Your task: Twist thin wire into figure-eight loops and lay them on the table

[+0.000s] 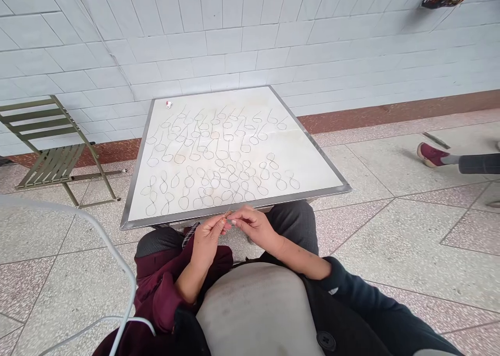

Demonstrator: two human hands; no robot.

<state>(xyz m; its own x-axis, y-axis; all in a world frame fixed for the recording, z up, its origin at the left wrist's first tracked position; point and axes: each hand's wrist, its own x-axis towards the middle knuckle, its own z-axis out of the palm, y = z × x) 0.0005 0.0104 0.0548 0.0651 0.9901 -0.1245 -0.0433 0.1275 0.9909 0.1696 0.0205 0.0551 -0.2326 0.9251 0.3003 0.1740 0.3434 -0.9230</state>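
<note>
Thin wire (228,210), clamped in the fingertips of left hand (208,235) and right hand (254,225), sits at the white tabletop's (312,160) six o'clock edge, apparently being shaped (next calling for a steady pinch).

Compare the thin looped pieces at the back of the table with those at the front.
The back pieces mostly show one loop with a straightish tail; the front pieces mostly look like figure eights.
The back pieces lie nearer the wall, the front pieces nearer the right hand.
Both are thin and lie on the white tabletop.
</note>
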